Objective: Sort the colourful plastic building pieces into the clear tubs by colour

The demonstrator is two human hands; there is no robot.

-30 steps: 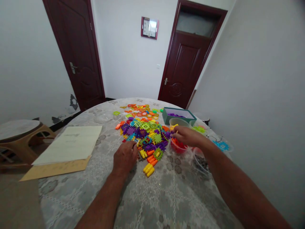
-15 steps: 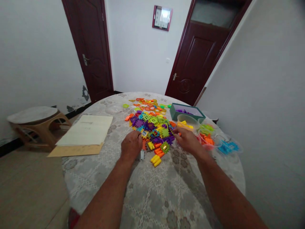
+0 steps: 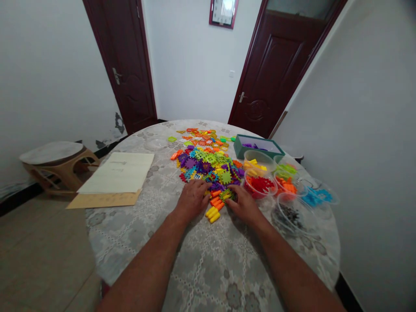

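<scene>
A heap of colourful plastic building blocks (image 3: 208,162) lies on the table, with lime, purple, blue and yellow gear-edged squares among them. My left hand (image 3: 194,197) rests at the heap's near left edge, fingers stretched out over the blocks. On the other side, my right hand (image 3: 243,203) has its thumb and fingers apart beside a green gear-edged block (image 3: 225,195), seemingly touching it. Between both hands lie orange tube-shaped blocks (image 3: 217,203). Nearer to me is a group of yellow tube-shaped blocks (image 3: 212,214). Some blocks under my left fingers are hidden.
At right stand clear tubs with yellow (image 3: 255,165), red (image 3: 260,184), orange (image 3: 286,186), blue (image 3: 316,196) and dark grey pieces (image 3: 290,216). Behind them is a green box (image 3: 240,149) holding purple pieces. Left are papers (image 3: 118,173) and a stool (image 3: 53,156).
My left hand has moved right and opened out over the near blocks. My right hand has come left, away from the tubs, to the green block. The view has tipped downward slightly.
</scene>
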